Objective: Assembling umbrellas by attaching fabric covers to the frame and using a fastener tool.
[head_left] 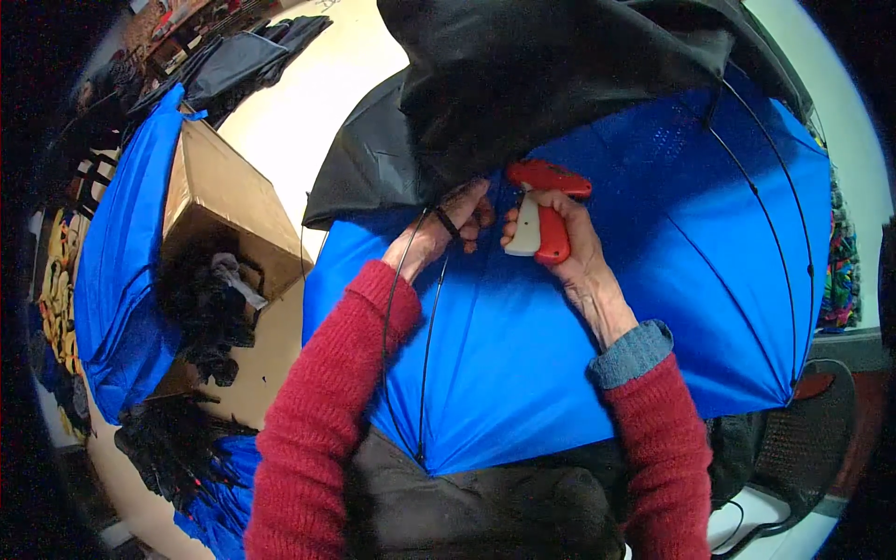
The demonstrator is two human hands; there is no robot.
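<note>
An opened umbrella with a bright blue canopy (532, 327) lies spread in front of me, thin black ribs (432, 345) running across it. Black cloth (504, 103) is folded over its far part. My right hand (581, 245) is closed round the handle of a red and white tagging gun (551, 229), whose red top points toward the left. Close to the gun's tip, my left hand (453, 219) has its fingers curled at the edge of the black cloth. A narrow black band crosses that hand. Whatever lies between its fingers is hidden.
On the left stands an open cardboard box (233, 187) with dark items inside and a blue folded umbrella (131, 261) against it. Another black folded umbrella (247, 65) lies on the pale table at the far left. A dark chair (812, 439) stands at the right.
</note>
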